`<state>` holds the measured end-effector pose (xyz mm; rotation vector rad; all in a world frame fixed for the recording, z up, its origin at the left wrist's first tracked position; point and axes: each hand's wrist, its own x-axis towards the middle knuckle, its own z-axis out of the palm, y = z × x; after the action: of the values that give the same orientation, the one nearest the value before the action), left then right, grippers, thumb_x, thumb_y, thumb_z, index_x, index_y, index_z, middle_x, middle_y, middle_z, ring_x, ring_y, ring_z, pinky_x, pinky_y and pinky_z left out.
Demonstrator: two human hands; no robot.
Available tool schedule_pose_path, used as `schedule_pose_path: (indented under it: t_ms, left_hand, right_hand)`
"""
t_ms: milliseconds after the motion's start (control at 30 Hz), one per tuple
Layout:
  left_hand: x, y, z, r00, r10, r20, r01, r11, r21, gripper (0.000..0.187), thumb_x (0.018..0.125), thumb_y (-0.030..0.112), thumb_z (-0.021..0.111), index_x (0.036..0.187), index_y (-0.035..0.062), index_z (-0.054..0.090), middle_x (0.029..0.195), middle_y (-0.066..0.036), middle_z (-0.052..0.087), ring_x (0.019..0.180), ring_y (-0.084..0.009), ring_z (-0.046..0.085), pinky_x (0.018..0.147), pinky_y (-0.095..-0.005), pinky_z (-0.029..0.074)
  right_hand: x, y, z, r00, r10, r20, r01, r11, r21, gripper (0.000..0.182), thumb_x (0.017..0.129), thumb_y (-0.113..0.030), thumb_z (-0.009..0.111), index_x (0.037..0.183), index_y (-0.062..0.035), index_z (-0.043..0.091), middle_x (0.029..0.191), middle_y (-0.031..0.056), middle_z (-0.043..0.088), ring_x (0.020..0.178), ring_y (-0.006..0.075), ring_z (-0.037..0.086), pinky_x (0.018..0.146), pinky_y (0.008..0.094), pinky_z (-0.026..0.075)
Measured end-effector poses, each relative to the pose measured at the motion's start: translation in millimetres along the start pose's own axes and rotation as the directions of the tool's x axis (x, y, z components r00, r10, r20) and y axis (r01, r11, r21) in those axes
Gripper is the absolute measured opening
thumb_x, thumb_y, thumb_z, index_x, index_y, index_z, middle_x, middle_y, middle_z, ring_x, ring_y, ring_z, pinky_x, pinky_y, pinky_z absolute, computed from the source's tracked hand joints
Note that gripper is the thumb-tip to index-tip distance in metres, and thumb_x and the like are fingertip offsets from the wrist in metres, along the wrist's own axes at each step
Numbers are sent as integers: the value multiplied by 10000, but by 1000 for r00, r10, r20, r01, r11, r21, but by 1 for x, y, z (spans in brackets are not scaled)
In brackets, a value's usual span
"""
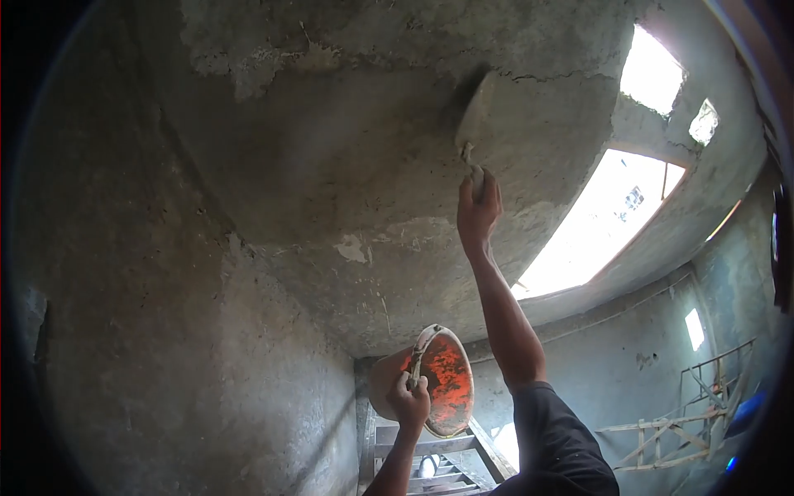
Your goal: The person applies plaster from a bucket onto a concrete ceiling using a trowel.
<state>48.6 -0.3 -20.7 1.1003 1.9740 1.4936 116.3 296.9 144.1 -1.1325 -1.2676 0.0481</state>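
My right hand (479, 211) grips the handle of a pointed trowel (475, 116), raised high with its blade at the grey plastered wall (356, 149). Whether the blade touches the surface is hard to tell. Lower down, my left hand (409, 403) is closed on the handle of a bucket (449, 384). The bucket is tilted with its mouth facing right, and its orange inside is smeared with grey mortar.
Below the bucket stands a wooden ladder (426, 447). A bright rectangular opening (600, 223) is cut in the wall at right, with smaller openings above it. Metal scaffold frames (674, 438) stand at the lower right. A rough wall (165, 331) rises at left.
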Motion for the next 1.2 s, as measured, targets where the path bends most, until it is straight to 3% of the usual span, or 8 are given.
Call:
schedule_pose_path:
  t_ms: [333, 433, 500, 733, 833, 900, 1033, 1200]
  left_hand:
    - [5, -3, -7, 998, -66, 21, 67, 997, -45, 246, 734, 147, 658, 641, 2, 483, 544, -104, 480, 488, -227, 472, 510, -365, 382]
    - [4, 3, -9, 997, -68, 20, 69, 996, -47, 247, 732, 152, 663, 647, -2, 490, 545, -103, 484, 484, -217, 471, 507, -363, 383]
    - [4, 6, -8, 995, -89, 42, 91, 994, -65, 247, 733, 145, 661, 646, -3, 485, 543, -99, 482, 480, -212, 468, 503, -363, 382]
    - [1, 4, -4, 995, -72, 76, 78, 993, -88, 242, 735, 129, 660, 644, 2, 475, 527, -83, 473, 473, -204, 462, 499, -370, 378]
    - [2, 5, -2, 997, -58, 56, 63, 994, -89, 256, 736, 126, 658, 628, 8, 458, 522, -81, 462, 468, -206, 456, 496, -372, 373]
    - [2, 2, -1, 997, -43, 60, 48, 996, -77, 260, 735, 123, 658, 623, 9, 453, 519, -81, 458, 465, -207, 452, 494, -371, 370]
    - [2, 0, -4, 999, -12, 51, 15, 998, -58, 263, 733, 115, 661, 619, 11, 448, 515, -78, 447, 461, -205, 445, 492, -368, 365]
    - [3, 3, -4, 998, -30, 52, 33, 998, -61, 258, 733, 117, 661, 623, 9, 455, 518, -78, 456, 466, -208, 459, 499, -365, 375]
  right_hand:
    - [-39, -21, 39, 939, -307, 155, 301, 952, 59, 392, 853, -185, 635, 1190, -12, 539, 994, 187, 591, 739, 295, 631, 612, 400, 497]
    - [-36, -26, 22, 959, -188, 212, 166, 979, 119, 363, 856, -161, 634, 1167, 7, 555, 885, 169, 621, 692, 219, 610, 597, 342, 482]
    - [-13, -20, 16, 976, 189, 112, -200, 975, 98, 351, 855, -187, 640, 1139, 8, 575, 819, 150, 625, 664, 175, 595, 576, 316, 468]
    - [7, -7, 33, 996, -48, -79, 50, 999, 21, 349, 856, -205, 638, 1125, 13, 588, 842, 175, 634, 646, 221, 596, 590, 338, 474]
    - [-14, -28, 37, 986, -133, 96, 133, 991, 3, 368, 846, -201, 646, 1135, 17, 582, 893, 179, 643, 683, 242, 615, 614, 346, 485]
    - [-22, -40, 33, 870, -140, 473, 81, 987, 141, 415, 836, -222, 658, 1162, 16, 561, 1004, 205, 625, 790, 288, 635, 707, 377, 510]
    - [-25, -40, 22, 843, -339, 417, 256, 936, 243, 406, 824, -210, 671, 1148, 12, 568, 983, 192, 627, 769, 274, 635, 701, 380, 519]
    - [6, -10, 9, 994, -46, 100, 45, 999, 12, 392, 860, -208, 635, 1174, 14, 558, 994, 199, 632, 835, 287, 639, 714, 383, 500]
